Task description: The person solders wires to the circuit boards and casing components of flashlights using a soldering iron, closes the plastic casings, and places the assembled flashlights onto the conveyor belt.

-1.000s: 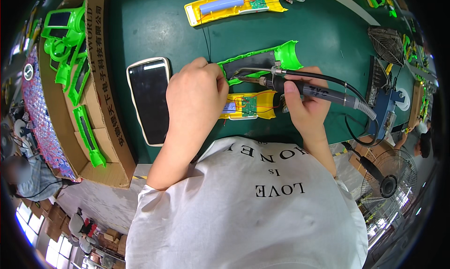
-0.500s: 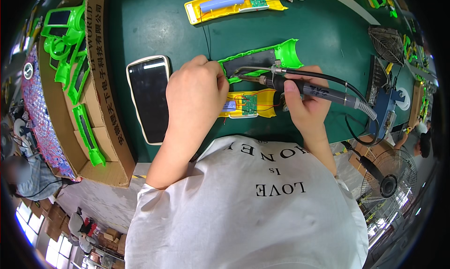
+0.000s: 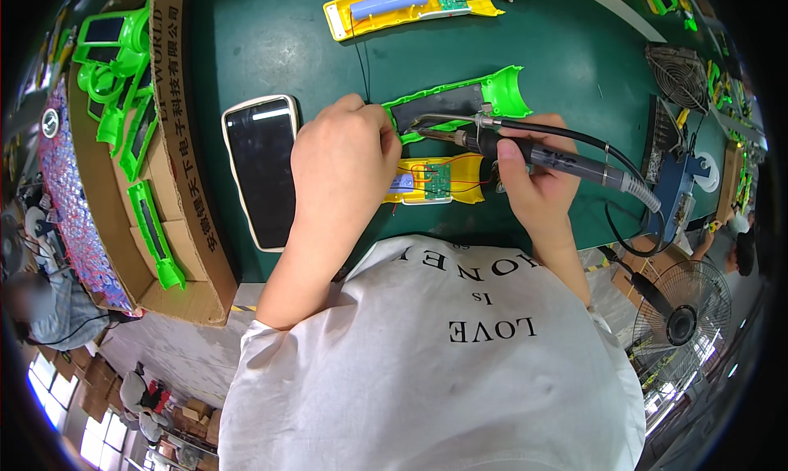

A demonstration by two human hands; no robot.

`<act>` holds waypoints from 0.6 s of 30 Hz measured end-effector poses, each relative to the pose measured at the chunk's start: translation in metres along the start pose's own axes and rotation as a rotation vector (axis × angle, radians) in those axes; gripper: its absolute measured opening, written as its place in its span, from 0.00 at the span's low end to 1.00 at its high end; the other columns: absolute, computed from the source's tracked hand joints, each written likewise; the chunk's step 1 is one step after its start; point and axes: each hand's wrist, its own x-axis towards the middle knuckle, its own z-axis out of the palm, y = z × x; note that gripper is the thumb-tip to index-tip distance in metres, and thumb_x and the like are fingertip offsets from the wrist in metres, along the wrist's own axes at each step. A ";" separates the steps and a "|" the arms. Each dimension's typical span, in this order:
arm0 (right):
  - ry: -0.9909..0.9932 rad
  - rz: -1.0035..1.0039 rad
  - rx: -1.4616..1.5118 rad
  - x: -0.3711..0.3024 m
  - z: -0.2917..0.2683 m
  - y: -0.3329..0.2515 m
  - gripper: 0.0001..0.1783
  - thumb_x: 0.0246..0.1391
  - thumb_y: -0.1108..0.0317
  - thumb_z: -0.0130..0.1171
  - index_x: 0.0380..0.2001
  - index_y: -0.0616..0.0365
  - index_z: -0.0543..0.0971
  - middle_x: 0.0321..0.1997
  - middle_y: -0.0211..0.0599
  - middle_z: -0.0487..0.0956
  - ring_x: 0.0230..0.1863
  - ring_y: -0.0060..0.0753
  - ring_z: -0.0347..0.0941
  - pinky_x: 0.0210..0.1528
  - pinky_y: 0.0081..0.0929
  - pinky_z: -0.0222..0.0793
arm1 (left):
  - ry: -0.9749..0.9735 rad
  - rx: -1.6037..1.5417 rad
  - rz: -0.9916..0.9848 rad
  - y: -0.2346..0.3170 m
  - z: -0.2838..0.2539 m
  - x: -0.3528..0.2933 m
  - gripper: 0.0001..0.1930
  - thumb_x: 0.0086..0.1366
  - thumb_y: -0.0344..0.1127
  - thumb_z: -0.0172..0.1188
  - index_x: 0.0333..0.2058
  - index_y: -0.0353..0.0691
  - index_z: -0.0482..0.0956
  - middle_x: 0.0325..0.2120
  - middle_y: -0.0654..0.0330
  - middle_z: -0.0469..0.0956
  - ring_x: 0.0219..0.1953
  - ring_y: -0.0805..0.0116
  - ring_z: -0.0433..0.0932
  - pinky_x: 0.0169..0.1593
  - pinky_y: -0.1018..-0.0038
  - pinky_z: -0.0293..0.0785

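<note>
Soldering iron [image 3: 574,164] clasped in the closed right grip [image 3: 535,171], tip held at the green casing [image 3: 505,93] beside the curled left grip [image 3: 343,153], whose hold can't be told.

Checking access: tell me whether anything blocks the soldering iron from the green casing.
Nothing visible: the right hand holds the soldering iron, its tip over the left end of the green casing; contact is unclear.
</note>
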 end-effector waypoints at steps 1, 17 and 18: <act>-0.011 -0.018 -0.021 0.000 -0.001 0.001 0.06 0.42 0.76 0.57 0.27 0.65 0.73 0.29 0.31 0.71 0.24 0.14 0.64 0.22 0.12 0.58 | -0.017 -0.002 -0.006 -0.001 0.000 0.000 0.02 0.44 0.30 0.57 0.18 0.40 0.75 0.18 0.58 0.68 0.22 0.60 0.70 0.25 0.69 0.65; 0.315 0.164 0.257 0.008 -0.022 0.013 0.06 0.50 0.73 0.48 0.31 0.64 0.69 0.19 0.32 0.67 0.15 0.16 0.59 0.18 0.13 0.57 | -0.012 0.011 -0.006 0.001 -0.001 -0.002 0.02 0.46 0.31 0.57 0.19 0.40 0.75 0.18 0.58 0.68 0.21 0.61 0.70 0.25 0.69 0.65; 0.335 0.169 0.265 0.011 -0.024 0.016 0.08 0.51 0.70 0.48 0.32 0.64 0.69 0.19 0.32 0.68 0.15 0.16 0.59 0.18 0.13 0.55 | -0.023 0.023 -0.003 0.002 -0.002 -0.002 0.02 0.46 0.31 0.56 0.20 0.40 0.75 0.18 0.58 0.68 0.21 0.61 0.70 0.24 0.69 0.65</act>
